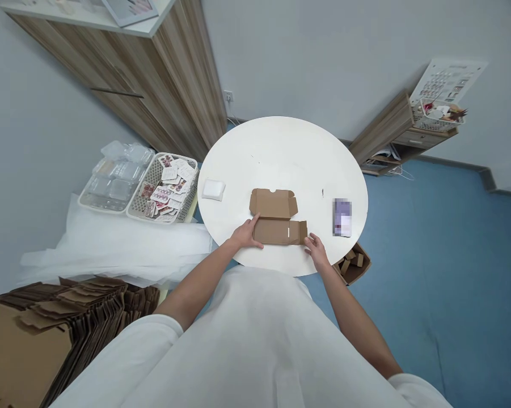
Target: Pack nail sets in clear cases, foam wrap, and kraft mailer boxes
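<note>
Cardboard box lies unclosed (lid back): left hand splayed at its left, right hand, grip unclear, opposite.

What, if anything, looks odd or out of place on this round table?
A dark mark on the white tabletop, beyond and left of the purple item, stands out against the plain surface; dirt or damage, I can't tell. The purple item shows as coarse squares, hiding details. The open cardboard box has no obvious tear.
</note>
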Demonstrator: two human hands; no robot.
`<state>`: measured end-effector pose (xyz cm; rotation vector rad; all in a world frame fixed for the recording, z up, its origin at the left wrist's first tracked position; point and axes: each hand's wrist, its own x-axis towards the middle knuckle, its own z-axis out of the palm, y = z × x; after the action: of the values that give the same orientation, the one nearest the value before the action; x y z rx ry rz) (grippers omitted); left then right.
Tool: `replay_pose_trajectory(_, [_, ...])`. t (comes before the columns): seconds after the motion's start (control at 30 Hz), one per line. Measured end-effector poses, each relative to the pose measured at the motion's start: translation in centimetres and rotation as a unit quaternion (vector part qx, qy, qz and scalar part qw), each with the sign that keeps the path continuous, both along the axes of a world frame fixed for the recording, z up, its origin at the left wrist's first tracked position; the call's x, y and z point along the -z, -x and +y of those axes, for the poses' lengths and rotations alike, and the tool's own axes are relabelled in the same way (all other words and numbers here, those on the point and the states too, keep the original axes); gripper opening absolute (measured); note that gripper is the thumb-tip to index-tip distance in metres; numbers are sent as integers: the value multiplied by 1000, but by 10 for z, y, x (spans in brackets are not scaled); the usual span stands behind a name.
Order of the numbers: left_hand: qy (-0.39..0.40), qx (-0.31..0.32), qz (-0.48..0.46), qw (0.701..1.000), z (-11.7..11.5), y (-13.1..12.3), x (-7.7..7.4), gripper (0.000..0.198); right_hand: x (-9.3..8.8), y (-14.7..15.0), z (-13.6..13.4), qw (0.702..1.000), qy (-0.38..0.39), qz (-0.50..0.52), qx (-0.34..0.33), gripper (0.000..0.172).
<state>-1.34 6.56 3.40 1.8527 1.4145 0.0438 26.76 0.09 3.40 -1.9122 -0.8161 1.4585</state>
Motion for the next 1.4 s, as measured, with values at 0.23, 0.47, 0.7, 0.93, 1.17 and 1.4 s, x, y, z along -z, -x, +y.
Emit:
replay_pose_trajectory(0.23, [-1, 0, -11, 1000, -1, -1, -2, 122, 0, 18, 9, 999, 7, 40, 23, 56])
replay_pose_trajectory(0.47, [-2, -4, -12, 1000, -5, -1, -4, 122, -12, 23, 23, 998, -6, 14, -61, 49])
replay_pose_trajectory(0.7, [-4, 10, 6, 1000, -6, -2, -5, 124, -3, 36, 48, 967, 17, -180, -178, 30])
replay_pose_trajectory(0.93, [1, 11, 18, 1000, -9, -4, -6, 124, 4, 40, 50, 940, 25, -270, -205, 15])
replay_pose_trajectory(1.17, [-6, -12, -9, 1000, -10, -4, -4, 122, 8, 44, 50, 940, 8, -272, -207, 14])
replay_pose_trajectory(1.4, [-5, -7, -8, 1000, -9, -4, -4, 122, 6, 49, 48, 922, 11, -316, -222, 16])
